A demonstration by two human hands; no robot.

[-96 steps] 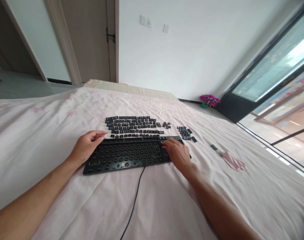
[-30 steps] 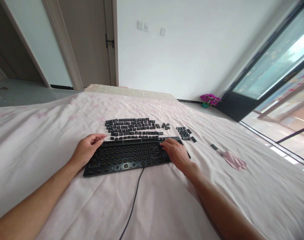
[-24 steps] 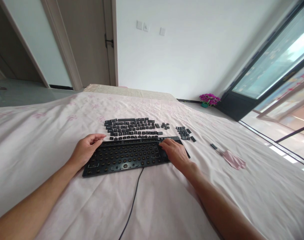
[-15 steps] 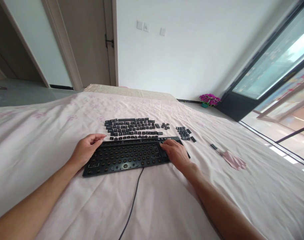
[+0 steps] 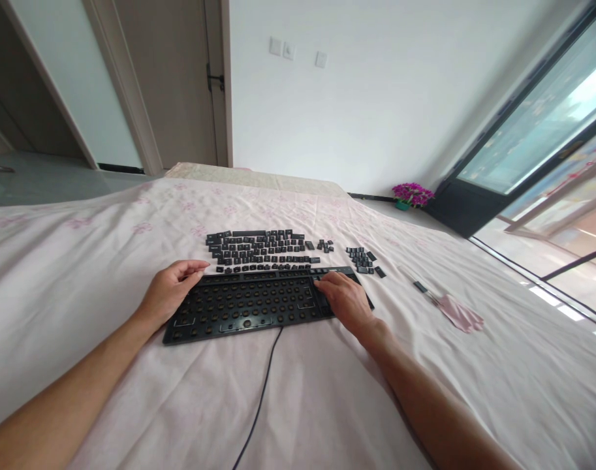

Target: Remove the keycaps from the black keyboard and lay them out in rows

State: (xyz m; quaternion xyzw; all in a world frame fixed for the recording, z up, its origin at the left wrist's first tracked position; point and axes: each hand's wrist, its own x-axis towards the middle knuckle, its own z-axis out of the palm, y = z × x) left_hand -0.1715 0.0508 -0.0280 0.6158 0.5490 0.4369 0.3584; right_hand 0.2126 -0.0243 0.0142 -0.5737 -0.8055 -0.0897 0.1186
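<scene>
A black keyboard (image 5: 249, 301) with its keycaps off lies on the bedsheet, its switch posts showing. My left hand (image 5: 168, 294) rests at its upper left corner, fingers stretched to the right and thumb apart from them, with nothing visible between. Over the keyboard's right part is my right hand (image 5: 344, 295), fingers bent and pressed together near the arrow-key section. What its fingertips hold, if anything, is hidden. Beyond the keyboard, loose black keycaps (image 5: 258, 248) are laid out in rows. A small cluster of keycaps (image 5: 325, 246) and a number-pad group (image 5: 360, 260) sit further right.
A black cable (image 5: 266, 385) runs from the keyboard toward me. To the right lie a dark-handled tool (image 5: 421, 287) and a pink cloth (image 5: 460, 314). The sheet (image 5: 106, 261) is wrinkled. Purple flowers (image 5: 412, 194) stand on the floor near the glass door.
The view has shifted very slightly. Both hands keep their places on the keyboard, and the keycaps have not visibly moved.
</scene>
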